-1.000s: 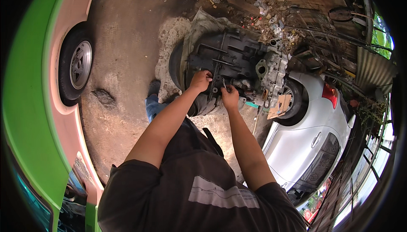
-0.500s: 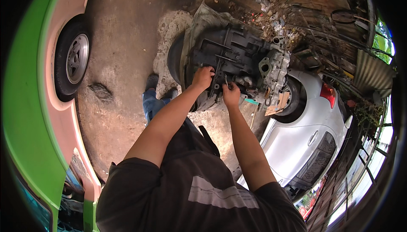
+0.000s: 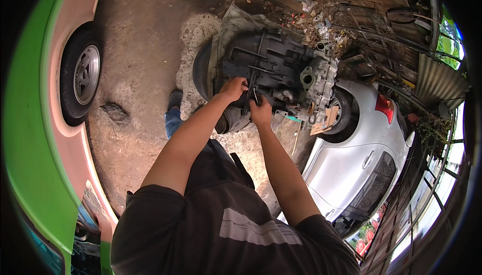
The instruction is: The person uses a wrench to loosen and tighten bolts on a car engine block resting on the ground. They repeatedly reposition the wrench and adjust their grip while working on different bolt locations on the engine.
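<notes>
An engine (image 3: 281,66) with a dark body and a grey metal cylinder head (image 3: 321,81) lies in front of me. My left hand (image 3: 233,89) rests on its near side, fingers closed beside a black bracket; whatever lies between the fingertips is hidden. Just to the right, my right hand (image 3: 260,111) pinches a slim, shiny metal tool (image 3: 255,95) whose upper end meets the engine close to my left fingertips. The tool's exact kind cannot be made out.
Crumpled grey sheeting (image 3: 233,21) and a black tyre (image 3: 202,69) show under the engine. A silver car (image 3: 351,149) stands at right, cardboard (image 3: 327,119) by its wheel. A green and pink vehicle (image 3: 45,99) fills the left. Litter (image 3: 321,24) lies beyond the engine.
My right hand has shifted slightly left, closer to my left hand, with the tool still in it. My left hand stays at the same spot on the engine. The whole view has moved a little.
</notes>
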{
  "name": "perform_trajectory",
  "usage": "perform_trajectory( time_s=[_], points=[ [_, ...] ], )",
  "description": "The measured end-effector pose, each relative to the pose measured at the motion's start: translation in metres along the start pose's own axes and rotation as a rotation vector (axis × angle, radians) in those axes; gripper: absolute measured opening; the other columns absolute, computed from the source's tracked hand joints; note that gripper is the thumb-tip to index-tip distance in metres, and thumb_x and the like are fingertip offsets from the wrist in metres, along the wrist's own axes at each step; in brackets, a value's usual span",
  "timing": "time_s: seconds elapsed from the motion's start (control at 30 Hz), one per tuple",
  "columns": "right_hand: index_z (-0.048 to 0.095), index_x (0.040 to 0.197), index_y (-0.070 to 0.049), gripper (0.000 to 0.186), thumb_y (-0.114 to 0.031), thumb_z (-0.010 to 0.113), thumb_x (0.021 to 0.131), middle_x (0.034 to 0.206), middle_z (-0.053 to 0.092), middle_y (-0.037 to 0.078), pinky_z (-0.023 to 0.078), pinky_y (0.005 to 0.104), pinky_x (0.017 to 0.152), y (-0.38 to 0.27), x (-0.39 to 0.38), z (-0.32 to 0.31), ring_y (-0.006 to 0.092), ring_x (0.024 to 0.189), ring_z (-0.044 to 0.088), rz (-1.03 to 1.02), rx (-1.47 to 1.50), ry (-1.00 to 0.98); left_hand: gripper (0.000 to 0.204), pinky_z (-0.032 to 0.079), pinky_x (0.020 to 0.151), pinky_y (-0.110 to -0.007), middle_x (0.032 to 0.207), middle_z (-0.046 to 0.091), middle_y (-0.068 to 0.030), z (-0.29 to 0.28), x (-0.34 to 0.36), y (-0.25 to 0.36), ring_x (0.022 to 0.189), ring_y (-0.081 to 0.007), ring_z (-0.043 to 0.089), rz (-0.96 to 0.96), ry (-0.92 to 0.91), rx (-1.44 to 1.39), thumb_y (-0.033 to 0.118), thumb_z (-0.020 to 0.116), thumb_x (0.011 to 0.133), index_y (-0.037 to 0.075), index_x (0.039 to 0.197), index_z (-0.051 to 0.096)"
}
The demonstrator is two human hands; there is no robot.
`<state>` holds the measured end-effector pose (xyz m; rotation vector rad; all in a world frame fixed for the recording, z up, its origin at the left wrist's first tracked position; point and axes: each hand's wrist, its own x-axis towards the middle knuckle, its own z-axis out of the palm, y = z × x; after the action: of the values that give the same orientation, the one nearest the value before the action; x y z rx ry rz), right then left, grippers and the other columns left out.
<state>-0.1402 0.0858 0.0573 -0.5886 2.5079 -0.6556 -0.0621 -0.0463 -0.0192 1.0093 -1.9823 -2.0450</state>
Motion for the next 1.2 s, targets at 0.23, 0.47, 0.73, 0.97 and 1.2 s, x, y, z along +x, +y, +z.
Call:
perform_trajectory(
  time_s=[0.23,0.47,0.73,0.97,1.2],
  points=[
    [0.066,0.112,0.003,0.038,-0.025,0.068,0.086,0.098,0.071,0.024,0.053,0.0421,0.081,-0.006,-0.005,0.014,0.0391,0.095,0.070,-0.090,-0.118,0.122,0.011,0.052,0.074,-0.044,0.089,0.070,-0.0174,-0.011,-0.005,-0.001,0.088,-0.0372,0.068,0.186,-0.056,0.042,0.002,0.066,0.083,0.000,0.094,0.066],
    [0.065,0.111,0.005,0.039,-0.024,0.067,0.086,0.099,0.071,0.026,0.054,0.0456,0.083,-0.010,-0.005,0.006,0.0409,0.096,0.069,-0.075,-0.043,0.030,0.020,0.051,0.078,-0.048,0.097,0.069,-0.0192,-0.018,-0.019,0.015,0.096,-0.0401,0.064,0.262,0.024,0.204,0.007,0.071,0.080,0.003,0.099,0.067],
    [0.066,0.110,0.003,0.037,-0.025,0.068,0.085,0.095,0.072,0.022,0.053,0.0399,0.079,0.003,-0.002,0.015,0.0358,0.091,0.071,-0.064,-0.060,0.091,0.030,0.053,0.082,-0.047,0.101,0.069,-0.0210,-0.016,-0.021,0.024,0.098,-0.0408,0.065,0.114,0.022,0.343,0.012,0.075,0.077,0.006,0.106,0.070],
    [0.064,0.111,0.004,0.039,-0.025,0.068,0.085,0.093,0.072,0.022,0.054,0.0402,0.077,-0.009,-0.007,0.011,0.0373,0.089,0.071,-0.091,-0.014,0.097,0.026,0.052,0.085,-0.047,0.101,0.070,-0.0209,-0.017,-0.015,0.018,0.099,-0.0400,0.065,0.099,0.017,0.328,0.015,0.073,0.083,0.006,0.107,0.070],
    [0.064,0.110,0.003,0.040,-0.025,0.068,0.082,0.098,0.070,0.026,0.053,0.0463,0.082,-0.012,-0.006,0.011,0.0424,0.096,0.067,0.011,-0.006,0.064,0.026,0.052,0.085,-0.046,0.100,0.070,-0.0211,-0.020,-0.010,0.019,0.100,-0.0395,0.065,0.044,-0.010,0.273,0.014,0.075,0.081,0.003,0.104,0.070]
  ],
)
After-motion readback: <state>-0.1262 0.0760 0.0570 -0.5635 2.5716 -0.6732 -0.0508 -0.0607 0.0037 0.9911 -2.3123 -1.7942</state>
